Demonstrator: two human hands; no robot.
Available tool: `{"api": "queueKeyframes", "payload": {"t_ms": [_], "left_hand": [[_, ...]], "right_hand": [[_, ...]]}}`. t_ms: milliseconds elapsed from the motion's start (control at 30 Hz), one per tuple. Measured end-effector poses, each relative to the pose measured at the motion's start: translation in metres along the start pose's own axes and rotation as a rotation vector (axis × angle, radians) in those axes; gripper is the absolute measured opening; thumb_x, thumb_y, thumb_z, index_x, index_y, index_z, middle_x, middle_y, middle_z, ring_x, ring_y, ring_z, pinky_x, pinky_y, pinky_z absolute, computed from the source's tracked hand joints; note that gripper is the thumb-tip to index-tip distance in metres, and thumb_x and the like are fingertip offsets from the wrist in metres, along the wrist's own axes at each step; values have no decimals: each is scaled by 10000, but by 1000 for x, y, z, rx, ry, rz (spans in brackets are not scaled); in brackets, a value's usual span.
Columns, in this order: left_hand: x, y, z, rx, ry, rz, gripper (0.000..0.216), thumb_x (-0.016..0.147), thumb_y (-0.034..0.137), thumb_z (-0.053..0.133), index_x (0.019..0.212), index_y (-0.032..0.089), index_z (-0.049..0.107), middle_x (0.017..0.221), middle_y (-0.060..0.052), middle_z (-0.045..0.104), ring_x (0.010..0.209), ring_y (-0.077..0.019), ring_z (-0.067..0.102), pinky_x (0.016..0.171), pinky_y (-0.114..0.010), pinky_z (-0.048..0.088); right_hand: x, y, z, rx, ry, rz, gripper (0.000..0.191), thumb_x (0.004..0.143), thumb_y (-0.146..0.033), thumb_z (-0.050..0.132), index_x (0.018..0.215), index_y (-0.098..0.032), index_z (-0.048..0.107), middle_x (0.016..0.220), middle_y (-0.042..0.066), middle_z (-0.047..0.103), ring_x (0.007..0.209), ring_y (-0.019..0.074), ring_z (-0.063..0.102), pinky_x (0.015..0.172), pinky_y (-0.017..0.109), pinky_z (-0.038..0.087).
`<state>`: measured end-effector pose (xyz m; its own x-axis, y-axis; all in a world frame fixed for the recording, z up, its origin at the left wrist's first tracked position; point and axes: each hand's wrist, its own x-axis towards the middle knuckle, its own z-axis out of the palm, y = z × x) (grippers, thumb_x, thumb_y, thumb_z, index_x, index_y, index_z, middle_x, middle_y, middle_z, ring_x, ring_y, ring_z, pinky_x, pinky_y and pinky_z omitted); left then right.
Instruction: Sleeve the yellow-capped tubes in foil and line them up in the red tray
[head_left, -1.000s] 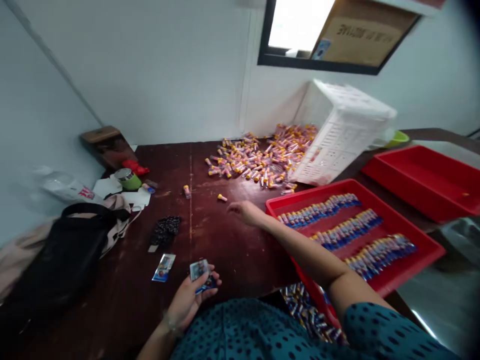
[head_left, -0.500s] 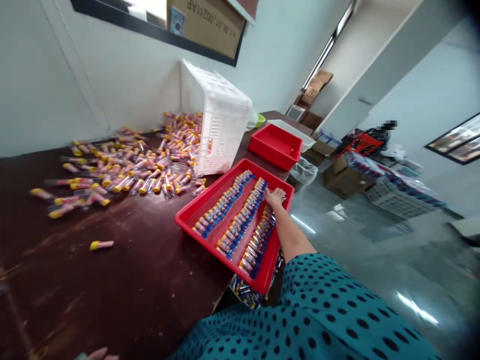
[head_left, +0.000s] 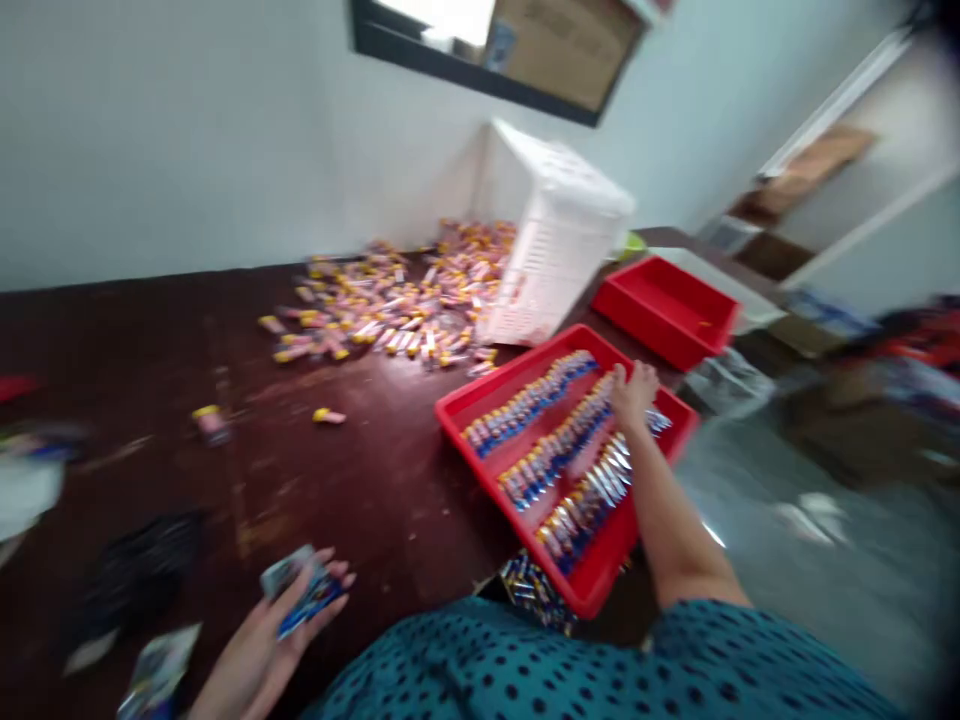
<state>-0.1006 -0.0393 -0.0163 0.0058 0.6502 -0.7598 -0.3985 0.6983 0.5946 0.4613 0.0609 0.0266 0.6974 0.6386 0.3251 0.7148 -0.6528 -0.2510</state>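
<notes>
At the lower left, my left hand [head_left: 277, 625] is closed around some small blue printed wrappers [head_left: 311, 600], whose exact kind is blurred. My right hand [head_left: 634, 395] reaches over the far right part of a red tray [head_left: 480, 475], thumb and fingers apart, touching or just above the tubes there. Three rows of small tubes [head_left: 551, 455] with yellow caps, pink contents and blue strips along one side lie in the tray. The tray overhangs the table edge. Another blue printed packet [head_left: 161, 670] lies beside my left wrist.
Loose yellow-capped tubes [head_left: 405, 300] are heaped by the wall beside a tipped white basket [head_left: 559, 245]. Behind the tray sits a smaller red bin [head_left: 667, 310]. More tubes [head_left: 536, 590] fill a container below the table edge. A black bag [head_left: 142, 560] lies at left on the dark table.
The view has swung left. My left hand has come up into view with the blue wrappers in it. My right hand stays over the tray's far right part.
</notes>
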Motion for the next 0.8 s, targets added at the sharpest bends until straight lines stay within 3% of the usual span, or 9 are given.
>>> {"api": "queueKeyframes", "payload": {"t_ms": [100, 200, 267, 367, 433, 533, 633, 733, 800], "left_hand": [[-6, 8, 3, -28, -71, 91, 147, 763, 181, 745, 896, 128, 713, 813, -84, 746, 751, -202, 723, 561, -248, 580], [-2, 13, 1, -57, -68, 202, 205, 726, 255, 800, 844, 120, 702, 733, -57, 714, 677, -176, 700, 516, -220, 542], [-2, 15, 0, -107, -69, 257, 253, 697, 263, 825, 868, 121, 703, 750, -56, 715, 696, -177, 701, 573, -243, 563], [-8, 17, -6, -191, -107, 305, 293, 701, 276, 824, 929, 137, 704, 793, -55, 715, 761, -184, 702, 686, -293, 588], [-14, 19, -12, -178, -128, 307, 270, 718, 329, 808, 881, 143, 701, 755, -43, 692, 735, -182, 690, 624, -274, 580], [-20, 22, -24, -84, -121, 283, 278, 732, 396, 784, 813, 147, 692, 697, -34, 664, 651, -173, 667, 466, -220, 509], [-23, 26, -34, -97, -92, 278, 316, 721, 385, 797, 912, 148, 714, 786, -71, 714, 733, -200, 696, 568, -264, 560], [-21, 34, -44, -178, -84, 303, 338, 708, 382, 811, 929, 147, 710, 838, -82, 731, 842, -230, 708, 729, -338, 588], [-18, 42, -50, -197, -42, 345, 317, 679, 382, 831, 839, 149, 688, 776, -51, 714, 794, -214, 706, 691, -321, 584]], "right_hand": [[-24, -93, 8, 444, 26, -377, 577, 960, -484, 381, 1371, -101, 510, 1381, 222, 514, 1300, 313, 453, 1053, 485, 349], [-93, -213, 23, 729, -441, -781, 426, 959, -426, 427, 1176, -148, 665, 1099, 133, 700, 984, 233, 643, 873, 351, 477], [-149, -288, 35, 608, -753, -1001, 359, 954, -372, 459, 1092, -146, 701, 1016, 100, 729, 868, 191, 655, 801, 284, 476], [-218, -381, 55, 532, -853, -1083, 243, 914, -316, 562, 962, -143, 725, 960, 98, 740, 871, 192, 661, 790, 253, 453], [-252, -429, 63, 515, -859, -1086, 229, 926, -312, 559, 979, -146, 706, 1019, 109, 730, 951, 200, 657, 829, 250, 442], [-291, -482, 64, 498, -869, -1069, 298, 923, -380, 565, 1084, -141, 642, 1146, 155, 680, 1036, 233, 636, 862, 283, 446], [-312, -513, 58, 498, -902, -1053, 295, 852, -275, 633, 1106, -128, 601, 1206, 203, 630, 1072, 270, 611, 872, 323, 453], [-309, -513, 53, 546, -980, -1037, 283, 807, -118, 593, 1089, -133, 584, 1107, 151, 661, 988, 223, 620, 833, 287, 455], [-304, -490, 47, 596, -1039, -1011, 278, 846, -113, 520, 1120, -142, 556, 1036, 93, 666, 895, 164, 617, 773, 241, 454]]}}
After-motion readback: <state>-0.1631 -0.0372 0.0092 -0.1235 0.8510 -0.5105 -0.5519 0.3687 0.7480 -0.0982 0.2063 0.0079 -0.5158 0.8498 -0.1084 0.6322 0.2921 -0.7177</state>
